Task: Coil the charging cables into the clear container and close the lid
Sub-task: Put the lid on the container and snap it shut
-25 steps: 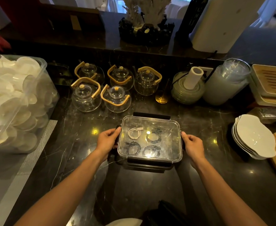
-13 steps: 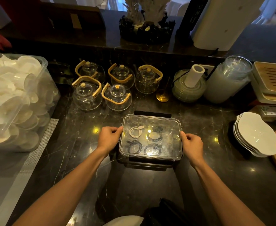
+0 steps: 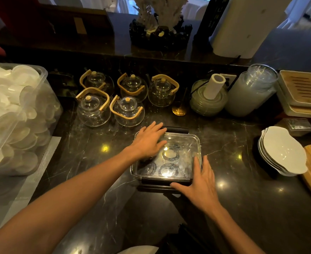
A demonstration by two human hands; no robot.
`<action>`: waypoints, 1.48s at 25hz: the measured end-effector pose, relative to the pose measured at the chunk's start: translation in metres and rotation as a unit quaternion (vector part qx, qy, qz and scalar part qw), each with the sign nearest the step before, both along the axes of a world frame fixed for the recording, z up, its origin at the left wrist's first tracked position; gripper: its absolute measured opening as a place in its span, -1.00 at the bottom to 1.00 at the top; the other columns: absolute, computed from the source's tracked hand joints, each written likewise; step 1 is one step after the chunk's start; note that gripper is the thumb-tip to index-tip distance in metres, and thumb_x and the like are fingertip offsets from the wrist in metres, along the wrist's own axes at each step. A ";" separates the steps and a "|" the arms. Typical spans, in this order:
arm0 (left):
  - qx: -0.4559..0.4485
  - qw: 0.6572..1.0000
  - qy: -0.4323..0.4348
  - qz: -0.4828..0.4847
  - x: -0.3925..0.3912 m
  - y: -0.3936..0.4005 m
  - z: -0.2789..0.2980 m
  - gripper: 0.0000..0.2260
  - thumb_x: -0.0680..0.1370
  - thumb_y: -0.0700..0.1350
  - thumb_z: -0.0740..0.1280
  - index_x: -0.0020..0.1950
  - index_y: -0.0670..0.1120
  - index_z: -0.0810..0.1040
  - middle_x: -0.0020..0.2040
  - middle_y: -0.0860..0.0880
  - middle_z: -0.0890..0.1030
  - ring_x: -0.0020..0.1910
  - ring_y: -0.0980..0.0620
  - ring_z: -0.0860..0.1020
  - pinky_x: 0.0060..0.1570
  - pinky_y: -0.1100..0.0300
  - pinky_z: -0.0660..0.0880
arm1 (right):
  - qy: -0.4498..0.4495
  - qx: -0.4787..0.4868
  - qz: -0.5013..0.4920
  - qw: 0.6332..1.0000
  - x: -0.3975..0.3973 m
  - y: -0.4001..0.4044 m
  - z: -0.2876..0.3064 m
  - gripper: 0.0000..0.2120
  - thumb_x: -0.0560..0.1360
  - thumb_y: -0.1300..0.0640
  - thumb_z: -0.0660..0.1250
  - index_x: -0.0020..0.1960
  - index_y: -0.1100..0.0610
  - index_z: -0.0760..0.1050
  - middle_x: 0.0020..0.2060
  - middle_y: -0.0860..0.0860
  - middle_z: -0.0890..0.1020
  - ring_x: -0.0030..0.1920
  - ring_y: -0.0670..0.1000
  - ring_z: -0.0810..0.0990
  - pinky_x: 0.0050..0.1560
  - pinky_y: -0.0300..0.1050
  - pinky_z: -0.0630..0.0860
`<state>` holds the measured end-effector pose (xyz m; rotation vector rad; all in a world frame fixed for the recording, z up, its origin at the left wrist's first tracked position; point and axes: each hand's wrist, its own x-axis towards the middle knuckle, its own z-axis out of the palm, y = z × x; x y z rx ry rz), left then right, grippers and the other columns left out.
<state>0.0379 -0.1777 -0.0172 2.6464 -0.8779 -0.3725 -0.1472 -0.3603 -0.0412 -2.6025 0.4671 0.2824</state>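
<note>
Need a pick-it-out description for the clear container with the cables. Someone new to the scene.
On the dark marble counter, look in front of the cluster of five glass teapots. The clear container sits there, both hands flat on its lid: left hand, right hand. It is the only flat rectangular box with black side latches, coiled cables visible inside.

This looks like a service station in a restaurant or tea house. A dark marble counter carries five glass teapots with bamboo handles at upper centre, a clear bin of white spoons at left, stacked white bowls at right, and wooden tea trays at upper right.
</note>
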 end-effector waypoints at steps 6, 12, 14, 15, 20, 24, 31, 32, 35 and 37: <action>0.039 0.998 0.044 0.004 0.012 -0.006 -0.008 -0.43 0.66 0.17 0.15 0.61 -0.01 0.18 0.63 -0.03 0.16 0.62 -0.06 0.06 0.52 -0.28 0.05 | -0.011 -0.018 0.029 0.999 -0.005 -0.007 -0.004 0.19 0.37 -0.46 0.38 0.66 -0.01 -0.25 0.64 0.13 -0.29 0.65 0.17 -0.11 0.60 0.07 0.03; 0.063 0.997 0.035 -0.002 0.016 -0.007 -0.014 -0.48 0.65 0.20 0.11 0.57 0.03 0.21 0.45 -0.05 0.39 0.45 -0.09 0.33 0.42 -0.21 0.17 | -0.017 -0.018 0.049 0.998 -0.003 -0.010 -0.004 0.19 0.39 -0.42 0.41 0.65 0.01 -0.28 0.63 0.14 -0.30 0.65 0.17 -0.13 0.56 0.00 -0.02; 0.070 0.997 0.038 0.006 0.017 -0.009 -0.020 -0.51 0.65 0.20 0.09 0.55 0.04 0.21 0.41 -0.06 0.39 0.41 -0.12 0.34 0.40 -0.19 0.16 | -0.018 -0.018 0.055 0.998 -0.002 -0.010 -0.003 0.18 0.40 -0.39 0.42 0.66 0.03 -0.27 0.63 0.14 -0.30 0.65 0.16 -0.13 0.51 -0.04 -0.05; 0.073 0.996 0.040 0.009 0.018 -0.009 -0.020 -0.52 0.65 0.19 0.09 0.54 0.04 0.22 0.40 -0.06 0.40 0.39 -0.13 0.34 0.39 -0.18 0.16 | -0.022 -0.019 0.054 0.998 -0.002 -0.010 -0.003 0.17 0.41 -0.37 0.43 0.66 0.04 -0.24 0.63 0.16 -0.28 0.65 0.16 -0.11 0.50 -0.05 -0.04; -0.001 0.998 0.049 0.043 0.012 -0.002 -0.020 -0.50 0.65 0.15 0.17 0.56 0.04 0.23 0.41 -0.04 0.42 0.46 -0.07 0.31 0.50 -0.17 0.07 | -0.033 0.016 0.051 0.998 -0.002 -0.013 -0.006 0.14 0.37 -0.34 0.49 0.67 -0.01 -0.12 0.64 0.04 -0.21 0.63 0.05 -0.04 0.52 -0.01 0.13; -0.224 0.927 0.031 0.298 -0.037 0.035 -0.019 -0.54 0.61 0.04 0.33 0.48 -0.05 0.37 0.39 -0.06 0.44 0.39 -0.03 0.40 0.42 -0.04 0.32 | -0.081 0.284 -0.139 0.945 0.008 -0.025 0.005 -0.27 0.52 -0.07 0.48 0.58 0.02 0.25 0.45 -0.02 0.38 0.13 -0.32 0.54 0.09 -0.35 0.54; -0.277 0.859 0.186 0.388 -0.076 0.074 -0.032 -0.81 0.63 0.01 0.33 0.06 -0.07 0.67 -0.20 0.08 0.68 -0.17 0.09 0.64 -0.30 0.41 0.46 | -0.111 0.320 -0.223 0.914 0.041 -0.034 0.001 -0.84 0.62 0.11 0.36 -0.10 0.05 0.68 -0.22 0.07 0.73 -0.25 -0.12 0.69 -0.20 -0.11 0.60; -0.283 0.859 0.182 0.385 -0.072 0.074 -0.032 -0.83 0.64 0.01 0.32 0.01 -0.03 0.66 -0.22 0.03 0.69 -0.21 0.07 0.63 -0.29 0.33 0.46 | -0.108 0.321 -0.217 0.916 0.046 -0.034 0.000 -0.83 0.62 0.09 0.36 -0.11 0.03 0.68 -0.21 0.07 0.74 -0.20 -0.05 0.71 -0.15 -0.04 0.61; -0.300 0.853 0.188 0.383 -0.056 0.077 -0.035 -0.81 0.64 0.03 0.31 -0.02 -0.02 0.66 -0.25 -0.04 0.67 -0.27 0.02 0.60 -0.21 0.09 0.50 | -0.106 0.300 -0.207 0.925 0.061 -0.034 -0.001 -0.78 0.62 0.03 0.35 -0.14 0.06 0.68 -0.35 -0.03 0.69 -0.30 -0.09 0.62 -0.21 -0.06 0.54; -0.310 0.846 0.199 0.385 -0.047 0.078 -0.036 -0.78 0.64 0.03 0.30 0.00 -0.06 0.66 -0.29 0.03 0.63 -0.33 0.15 0.56 -0.26 0.18 0.47 | -0.104 0.301 -0.213 0.924 0.069 -0.034 -0.001 -0.75 0.62 0.02 0.35 -0.16 0.08 0.68 -0.41 -0.07 0.64 -0.35 -0.12 0.57 -0.25 -0.09 0.51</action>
